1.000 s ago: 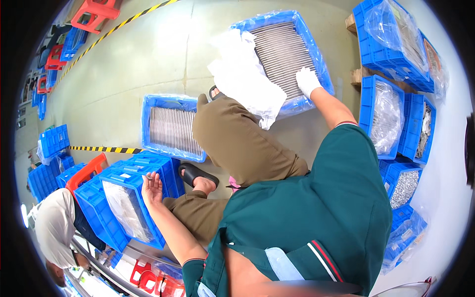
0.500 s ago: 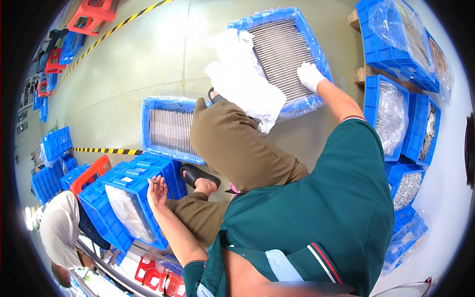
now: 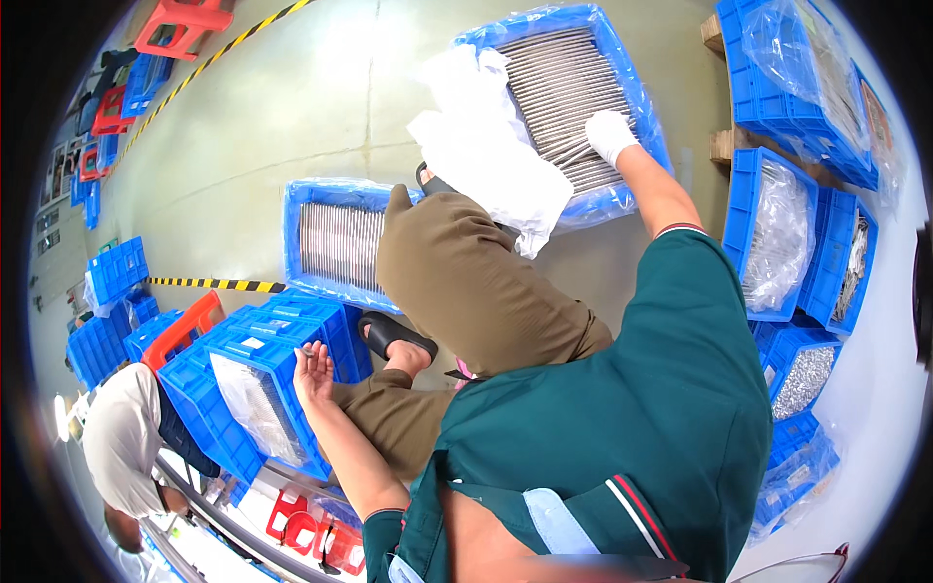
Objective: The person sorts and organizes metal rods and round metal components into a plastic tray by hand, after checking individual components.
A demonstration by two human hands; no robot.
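Note:
My right hand (image 3: 609,137), in a white glove, is down on the metal rods (image 3: 559,83) laid side by side in a blue crate lined with plastic film. Its fingers are closed on a rod, and rods beside the glove lie askew from the row. White cloth-like sheeting (image 3: 491,146) is heaped over that crate's left side. My bare left hand (image 3: 313,376) is palm up by the stacked blue crates, fingers curled around a small greyish thing too small to make out.
A second lined blue crate of rods (image 3: 340,238) sits on the floor left of my knee. Blue crates (image 3: 258,374) stand stacked at lower left, by a person in a pale shirt (image 3: 121,437). More blue crates (image 3: 773,233) line the right wall. Red stools (image 3: 183,24) are far left.
My right hand stays over the rods, and some rods beside it now lie at an angle. The left hand has hardly moved. The whole view has shifted slightly.

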